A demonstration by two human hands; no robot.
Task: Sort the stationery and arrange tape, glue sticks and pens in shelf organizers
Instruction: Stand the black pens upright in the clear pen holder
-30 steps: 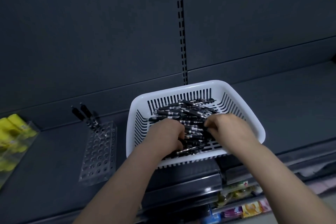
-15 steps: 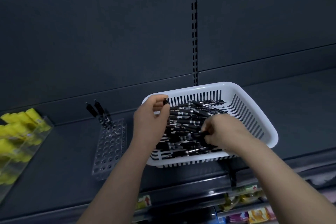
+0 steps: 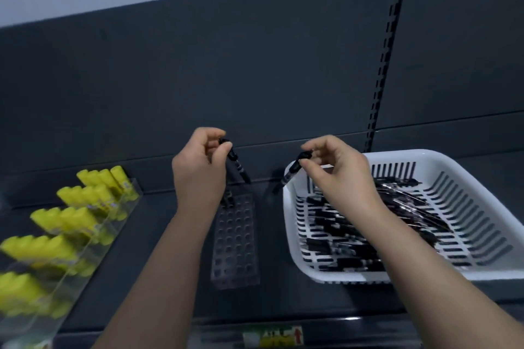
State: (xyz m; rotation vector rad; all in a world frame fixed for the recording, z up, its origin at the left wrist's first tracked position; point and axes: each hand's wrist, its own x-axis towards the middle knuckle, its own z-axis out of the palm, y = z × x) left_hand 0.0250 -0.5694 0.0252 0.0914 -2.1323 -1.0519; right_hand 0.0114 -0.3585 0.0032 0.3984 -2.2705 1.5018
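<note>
On the dark shelf (image 3: 269, 300), a white basket (image 3: 482, 176) of black pens (image 3: 397, 207) is sitting at right, yellow glue sticks (image 3: 71, 224) at left and a clear pen holder (image 3: 235, 244) between them. Both hands are rising out of the basket, where they were digging a second ago. The left hand (image 3: 198, 173) is hovering above the holder's back row, fingers clamped on a first pen (image 3: 236, 163). The right hand (image 3: 340, 176) is pinching a second pen (image 3: 292, 171) over the basket's left rim. Slotting them into the holder probably comes next.

L pen (image 3: 238, 165), R pen (image 3: 293, 170): blk, tilted
</note>
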